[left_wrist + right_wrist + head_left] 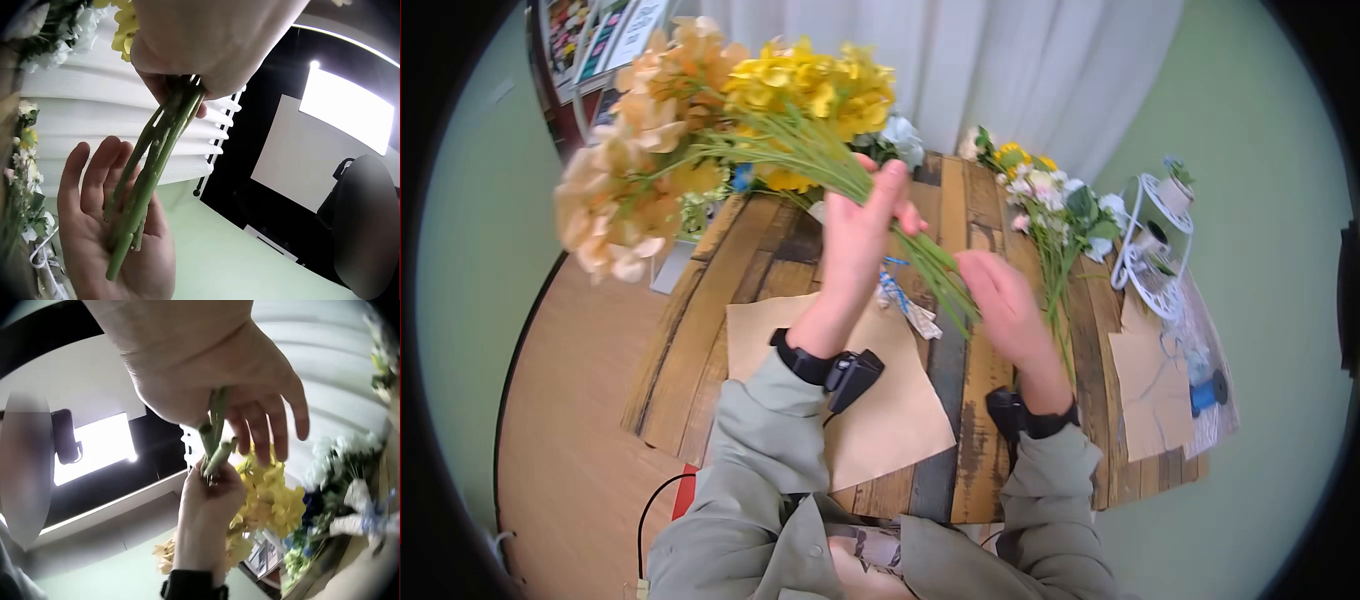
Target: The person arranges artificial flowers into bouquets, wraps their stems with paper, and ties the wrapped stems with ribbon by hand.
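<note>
My left hand [855, 230] grips a bunch of green stems [805, 155] above the table, thumb and fingers wrapped round it. Yellow flowers [815, 90] and large peach flowers [625, 150] fan out from the bunch to the upper left. At the other end, my right hand [1008, 305] is at the cut stem ends, its fingers extended. In the left wrist view the stems [150, 169] overlap the right palm [100, 237]. The right wrist view has the stem ends [215, 456] beside that palm, with the left hand [209, 500] holding the bunch behind them.
Brown wrapping paper [880, 420] lies on the wooden table [690, 340]. White and yellow flowers [1040, 185] lie at the back right, beside a white metal stand [1135, 230]. A blue ribbon spool [1208, 392] and more paper [1150, 385] sit at the right edge.
</note>
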`<control>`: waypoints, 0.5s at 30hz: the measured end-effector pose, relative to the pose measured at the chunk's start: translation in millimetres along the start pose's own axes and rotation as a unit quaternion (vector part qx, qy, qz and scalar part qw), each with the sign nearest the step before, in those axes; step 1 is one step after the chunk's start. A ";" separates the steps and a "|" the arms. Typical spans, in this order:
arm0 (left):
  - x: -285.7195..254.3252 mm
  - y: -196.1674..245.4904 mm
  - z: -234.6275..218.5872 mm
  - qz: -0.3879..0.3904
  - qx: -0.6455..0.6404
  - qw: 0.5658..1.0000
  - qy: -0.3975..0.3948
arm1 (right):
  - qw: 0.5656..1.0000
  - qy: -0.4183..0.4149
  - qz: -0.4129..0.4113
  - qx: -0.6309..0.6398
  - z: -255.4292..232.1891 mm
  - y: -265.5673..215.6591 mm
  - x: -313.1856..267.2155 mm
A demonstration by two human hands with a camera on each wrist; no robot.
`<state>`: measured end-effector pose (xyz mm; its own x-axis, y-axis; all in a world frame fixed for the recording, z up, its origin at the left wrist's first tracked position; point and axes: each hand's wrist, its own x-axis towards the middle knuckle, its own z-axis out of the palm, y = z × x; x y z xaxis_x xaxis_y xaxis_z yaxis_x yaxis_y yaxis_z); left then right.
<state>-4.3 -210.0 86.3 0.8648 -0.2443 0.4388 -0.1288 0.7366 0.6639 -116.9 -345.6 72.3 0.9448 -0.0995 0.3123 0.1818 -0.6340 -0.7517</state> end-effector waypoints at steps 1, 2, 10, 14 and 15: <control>0.5 -3.0 -1.0 0.001 0.004 1.000 -0.008 | 1.000 -0.011 -0.015 0.005 1.4 -3.7 3.1; 1.2 -9.0 -3.9 -0.004 0.031 0.999 -0.027 | 0.995 0.025 -0.087 -0.051 3.4 -7.5 3.0; 4.5 -25.9 -10.5 -0.093 0.068 0.975 -0.190 | 0.984 -0.001 0.070 0.165 30.4 42.3 15.1; -2.7 -12.7 -4.5 -0.194 -0.093 0.966 -0.141 | 0.984 0.175 -0.031 -0.011 58.9 22.1 8.8; -1.2 -14.7 -6.9 -0.192 -0.091 0.967 -0.141 | 0.979 0.193 -0.045 -0.046 64.2 20.4 6.9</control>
<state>-0.1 -216.1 71.8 0.6615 -0.6651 0.3466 0.2854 0.6506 0.7037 -89.1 -310.0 21.8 0.7497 -0.3114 0.5840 0.2163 -0.7186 -0.6609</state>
